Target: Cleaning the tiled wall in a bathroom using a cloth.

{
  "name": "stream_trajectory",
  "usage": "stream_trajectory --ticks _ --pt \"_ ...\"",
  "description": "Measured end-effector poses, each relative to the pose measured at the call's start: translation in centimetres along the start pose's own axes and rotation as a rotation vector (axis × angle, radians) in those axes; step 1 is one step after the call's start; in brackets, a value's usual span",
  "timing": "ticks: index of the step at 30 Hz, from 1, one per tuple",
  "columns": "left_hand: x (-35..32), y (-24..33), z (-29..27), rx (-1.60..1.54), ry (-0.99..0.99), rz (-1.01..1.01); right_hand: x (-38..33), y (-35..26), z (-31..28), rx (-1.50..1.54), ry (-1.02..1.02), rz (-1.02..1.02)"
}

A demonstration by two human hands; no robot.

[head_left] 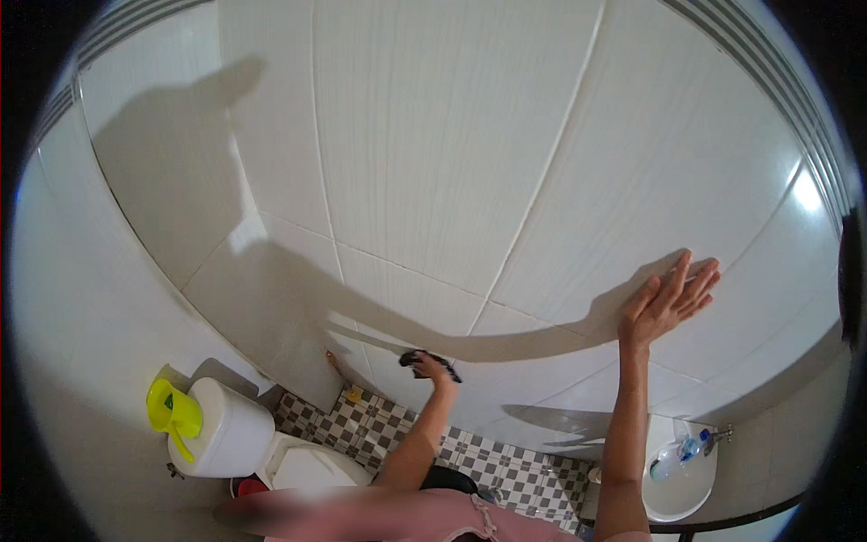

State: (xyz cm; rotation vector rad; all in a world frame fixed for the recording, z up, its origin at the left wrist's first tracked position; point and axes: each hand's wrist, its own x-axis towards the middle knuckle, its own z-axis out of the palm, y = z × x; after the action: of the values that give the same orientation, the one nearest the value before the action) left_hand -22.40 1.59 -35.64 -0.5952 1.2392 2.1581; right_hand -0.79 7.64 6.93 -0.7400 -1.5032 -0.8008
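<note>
My left hand [437, 369] reaches low against the pale tiled wall [415, 163]. Its fingers are closed on a small black thing [449, 371], which is pressed to the tiles; whether it is a brush or a bunched cloth I cannot make out. Higher up and to the right, my right hand [666, 303] lies flat on the same wall with its fingers spread, holding nothing. Shadows of my arms and head fall across the tiles.
At the lower left stands a white toilet [230, 429] with a lime-green dipper [174, 411] on its tank. A washbasin [686, 492] holding clear plastic bottles [673, 459] is at the lower right, beside a tap [720, 435]. Checkered tiles cover the floor [519, 474].
</note>
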Motion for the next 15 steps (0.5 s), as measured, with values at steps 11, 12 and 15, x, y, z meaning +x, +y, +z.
stream_trajectory --ticks 11,12,15 --pt "-22.7 20.3 13.6 0.501 -0.210 1.181 0.0 0.7 -0.7 -0.012 -0.010 0.049" --pt "-23.5 19.3 13.8 0.505 -0.226 1.174 -0.1 0.8 -0.8 -0.033 -0.019 0.046" --pt "-25.9 14.1 13.3 0.719 -0.456 1.653 -0.2 1.5 -0.9 -0.029 -0.018 0.039"
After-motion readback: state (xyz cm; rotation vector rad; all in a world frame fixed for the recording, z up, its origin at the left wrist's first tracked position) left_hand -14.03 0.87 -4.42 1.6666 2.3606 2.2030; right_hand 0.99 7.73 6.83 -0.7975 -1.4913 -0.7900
